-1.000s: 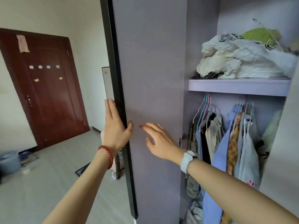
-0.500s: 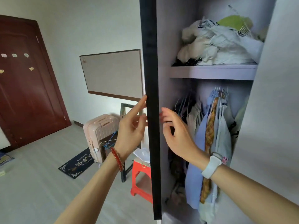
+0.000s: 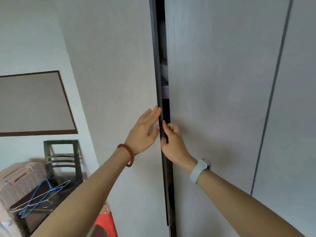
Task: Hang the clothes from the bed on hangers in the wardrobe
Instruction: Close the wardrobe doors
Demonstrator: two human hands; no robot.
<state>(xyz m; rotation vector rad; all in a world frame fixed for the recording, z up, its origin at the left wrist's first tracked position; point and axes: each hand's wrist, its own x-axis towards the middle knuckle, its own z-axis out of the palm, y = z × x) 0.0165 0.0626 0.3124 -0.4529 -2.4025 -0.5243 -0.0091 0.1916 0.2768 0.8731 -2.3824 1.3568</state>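
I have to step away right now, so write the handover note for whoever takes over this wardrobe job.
Left hand: flat, fingers straight, pressing the outer face of the wardrobe door near its dark edge.
Right hand: fingers curled round that door edge at the gap.
Wardrobe: door nearly shut, only a narrow slit open; a bit of the shelf shows through it, hanging clothes cannot be seen.
Spare wire hangers lie on the stool lower left, beside a pink suitcase.
Bed and its clothes: out of view.
Done: cannot tell from here.
Left: confirm that nothing remains on the bed; if clear, finish closing the door.
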